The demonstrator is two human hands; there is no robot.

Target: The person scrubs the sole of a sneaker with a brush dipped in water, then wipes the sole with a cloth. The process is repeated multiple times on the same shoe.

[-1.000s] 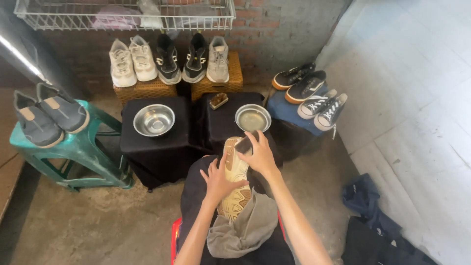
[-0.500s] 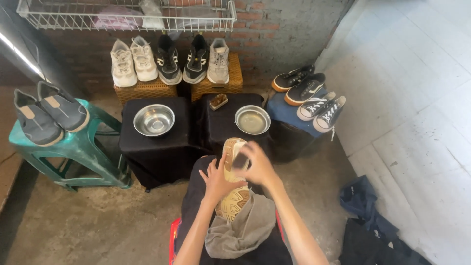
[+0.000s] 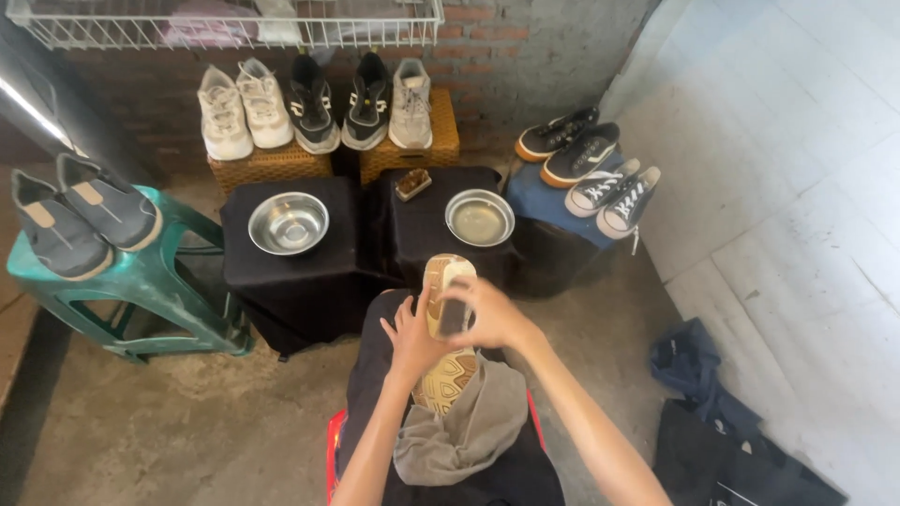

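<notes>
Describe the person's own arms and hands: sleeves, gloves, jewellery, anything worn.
Both forearms are bare, with no sleeves in view. The left hand and the right hand wear no gloves. No watch, bracelet or ring is visible, though the picture is too small to rule out a thin ring.

Shoe-cleaning corner, rows of shoes, basins

Single head-worn view — looks steeply down and forward over the person's lap. Left hand and right hand sit close, low-centre. Black-draped stands with round steel bowls just beyond them; red brick wall farthest, top edge.
</notes>
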